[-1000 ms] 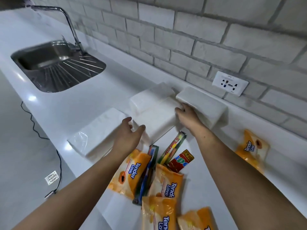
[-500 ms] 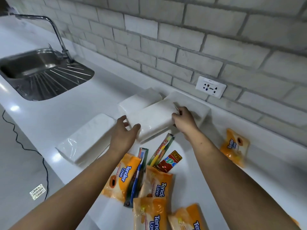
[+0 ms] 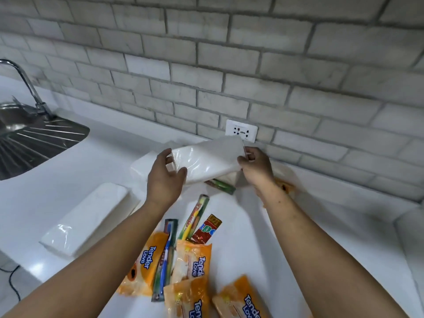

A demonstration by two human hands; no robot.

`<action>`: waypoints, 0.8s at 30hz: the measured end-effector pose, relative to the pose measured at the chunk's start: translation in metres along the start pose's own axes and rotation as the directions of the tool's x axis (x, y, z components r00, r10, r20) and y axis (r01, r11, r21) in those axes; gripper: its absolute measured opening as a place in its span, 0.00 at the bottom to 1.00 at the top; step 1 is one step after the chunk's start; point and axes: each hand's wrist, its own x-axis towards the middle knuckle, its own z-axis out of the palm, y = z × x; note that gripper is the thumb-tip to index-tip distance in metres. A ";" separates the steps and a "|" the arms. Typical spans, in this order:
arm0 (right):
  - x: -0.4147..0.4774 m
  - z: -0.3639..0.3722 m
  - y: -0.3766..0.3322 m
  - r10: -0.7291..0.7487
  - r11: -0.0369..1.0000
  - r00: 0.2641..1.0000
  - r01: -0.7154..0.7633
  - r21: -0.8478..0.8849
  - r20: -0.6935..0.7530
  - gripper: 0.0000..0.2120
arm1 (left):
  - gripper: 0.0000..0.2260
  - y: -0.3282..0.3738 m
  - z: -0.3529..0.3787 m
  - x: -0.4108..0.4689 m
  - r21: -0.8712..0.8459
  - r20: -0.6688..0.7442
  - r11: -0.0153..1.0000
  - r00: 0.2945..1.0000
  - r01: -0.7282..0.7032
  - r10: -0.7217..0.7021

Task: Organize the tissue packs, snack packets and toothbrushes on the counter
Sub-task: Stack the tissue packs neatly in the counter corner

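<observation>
A white tissue pack [image 3: 206,161] is held up off the counter [image 3: 321,226] between both hands. It is a soft, oblong block in clear glossy film that catches the light near its left end, and it tilts so that its right end sits higher. The left hand [image 3: 164,180] grips the left end, thumb on the near face and fingers curled round the far edge. The right hand [image 3: 257,168] pinches the right end with its fingertips.

Just beyond the left hand lies a second tissue pack [image 3: 143,166], flat on the counter. A third tissue pack [image 3: 87,216] lies well to the left of that hand. Right below the held pack a green toothbrush packet [image 3: 221,185] pokes out. Nearer than the grip, between the forearms, lie a yellow toothbrush in its packet [image 3: 195,216], a blue toothbrush [image 3: 166,255], a red snack packet [image 3: 206,228] and orange "Tender Love" packets [image 3: 192,262]. Another orange packet [image 3: 284,185] lies just beyond the right wrist. A wall socket [image 3: 241,130] is behind the held pack's raised end.
</observation>
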 end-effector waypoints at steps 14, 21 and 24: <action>-0.052 -0.165 0.041 0.238 0.935 0.963 -0.190 0.301 -0.129 0.22 | 0.29 0.068 0.104 -0.073 -0.076 0.218 0.983 0.959 -0.169 0.182; -0.110 -0.241 0.072 0.232 0.934 0.925 -0.125 0.335 -0.302 0.25 | 0.16 0.099 0.149 -0.145 -0.171 0.233 0.974 0.954 -0.151 0.189; -0.150 -0.282 0.076 0.243 0.924 0.918 -0.121 0.362 -0.313 0.21 | 0.13 0.115 0.169 -0.184 -0.259 0.244 0.960 0.955 -0.105 0.170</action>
